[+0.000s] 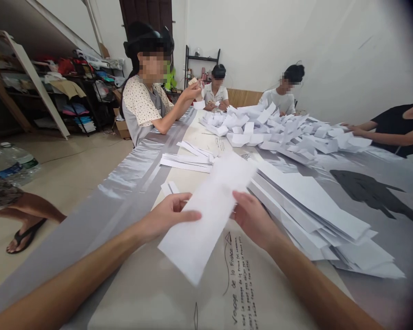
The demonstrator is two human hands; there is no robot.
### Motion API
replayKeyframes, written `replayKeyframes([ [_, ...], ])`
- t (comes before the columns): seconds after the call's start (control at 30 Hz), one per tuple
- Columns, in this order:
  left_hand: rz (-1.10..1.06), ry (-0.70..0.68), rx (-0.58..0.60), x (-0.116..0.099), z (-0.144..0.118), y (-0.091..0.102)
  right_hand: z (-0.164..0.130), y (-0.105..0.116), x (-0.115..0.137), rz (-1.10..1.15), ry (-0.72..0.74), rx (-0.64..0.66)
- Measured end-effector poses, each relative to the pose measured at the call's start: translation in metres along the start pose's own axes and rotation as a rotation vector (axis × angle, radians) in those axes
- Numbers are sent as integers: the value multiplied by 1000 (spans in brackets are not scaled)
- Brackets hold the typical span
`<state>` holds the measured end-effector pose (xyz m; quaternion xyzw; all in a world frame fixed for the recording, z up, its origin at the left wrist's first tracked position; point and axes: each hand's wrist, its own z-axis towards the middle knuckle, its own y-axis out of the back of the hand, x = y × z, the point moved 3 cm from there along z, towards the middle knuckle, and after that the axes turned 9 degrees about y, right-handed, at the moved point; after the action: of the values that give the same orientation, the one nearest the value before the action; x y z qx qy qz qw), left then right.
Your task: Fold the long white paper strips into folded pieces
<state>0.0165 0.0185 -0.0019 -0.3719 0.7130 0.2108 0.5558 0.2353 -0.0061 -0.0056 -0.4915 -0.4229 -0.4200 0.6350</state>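
We're holding a long white paper strip (208, 215) over the table (147, 284), both hands gripping it.

Going largest to smallest from that strip: the table is lying beneath it, the stack of flat sheets (316, 215) is sitting just to its right, and the heap of folded papers (278, 130) is lying well beyond it. Our left hand (165, 215) is pinching the strip's left edge, our right hand (253, 220) is grasping its right edge.

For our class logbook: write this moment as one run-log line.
left hand: grips paper strip | right hand: grips same strip | right: stack of strips | far: folded-paper heap
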Motion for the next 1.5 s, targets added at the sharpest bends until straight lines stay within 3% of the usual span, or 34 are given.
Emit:
replayKeyframes([
  [0.07, -103, -111, -176, -1, 2, 1, -6, -16, -1, -71, -10, 223],
  [0.13, -180, -187, -279, -4, 1, 1, -13, -27, -2, -160, -22, 341],
  [0.3, -338, -265, -320, -9, 0, 3, -21, -40, -7, -345, 48, 363],
  [0.43, -439, -328, -186, 1, 4, 11, -14, -37, -10, -384, 95, 284],
  [0.57, -377, -411, 38, 8, 4, 22, -9, -18, 4, -667, 382, 73],
  [0.63, -301, -441, 125, 8, 3, 25, -10, -10, 10, -690, 437, 20],
  [0.8, -213, -469, 243, 8, 5, 24, -16, -6, 7, -480, 253, 185],
  [0.9, -254, -470, 261, 11, 7, 25, -15, -11, 8, -395, 286, 230],
  [1.0, -296, -396, 206, 11, 7, 30, -11, -9, 15, -384, 360, 159],
  [1.1, -316, -317, 65, 7, 8, 41, -7, 3, 20, -436, 398, 18],
  [1.3, -270, -526, -381, -12, 2, 74, 0, 36, 21, -412, 433, -229],
  [1.4, -174, -515, -455, -18, -2, 83, 1, 43, 22, -367, 438, -253],
  [1.5, -72, -480, -443, -21, -6, 86, 0, 44, 25, -376, 445, -265],
])
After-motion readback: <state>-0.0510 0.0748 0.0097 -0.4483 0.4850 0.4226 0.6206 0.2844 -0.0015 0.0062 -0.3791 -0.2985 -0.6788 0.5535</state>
